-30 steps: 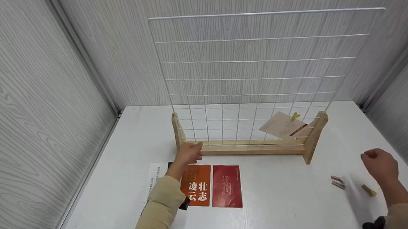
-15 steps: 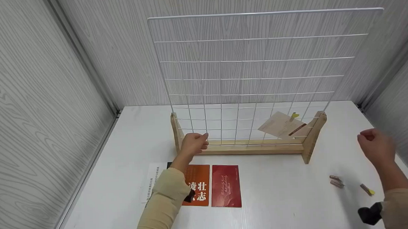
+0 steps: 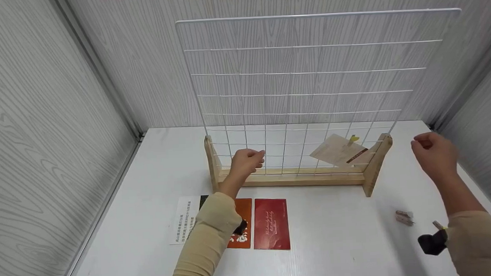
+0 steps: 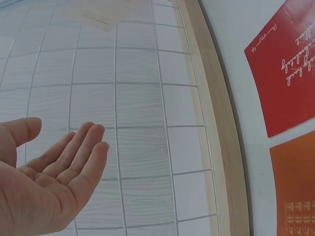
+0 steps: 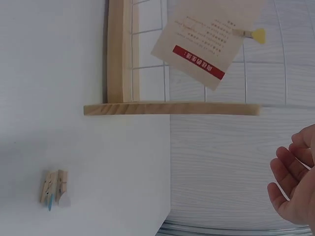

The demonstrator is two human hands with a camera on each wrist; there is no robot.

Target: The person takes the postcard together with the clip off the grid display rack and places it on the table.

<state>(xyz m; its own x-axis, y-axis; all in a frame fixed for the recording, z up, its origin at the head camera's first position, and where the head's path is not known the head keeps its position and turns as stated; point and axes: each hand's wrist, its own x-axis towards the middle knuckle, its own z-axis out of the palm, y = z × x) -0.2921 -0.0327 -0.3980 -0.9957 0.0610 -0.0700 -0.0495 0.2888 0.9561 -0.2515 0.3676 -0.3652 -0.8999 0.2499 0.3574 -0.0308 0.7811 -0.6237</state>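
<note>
My left hand (image 3: 247,163) hovers before the lower left of a white wire grid panel (image 3: 319,15). In the left wrist view its fingers are loosely bent, the thumb is apart from them, and nothing is held. My right hand (image 3: 434,154) is raised to the right of the panel's wooden stand (image 3: 305,179). Its fingers curl loosely in the right wrist view, and no object shows in them. A pale card (image 3: 333,150) hangs tilted on the grid's lower right, held by a wooden clothespin with a yellow end (image 5: 257,35).
On the white table, a red card (image 3: 271,224), an orange card (image 3: 244,208) and a white printed card (image 3: 182,219) lie before the stand; my left forearm partly covers them. Small clothespins (image 5: 54,189) lie at the right. Wood-grain walls (image 3: 21,123) enclose the table.
Both hands have risen away from the front of the table. The left has drifted right along the grid; the right has moved left, closer to the stand. The hanging card stays put.
</note>
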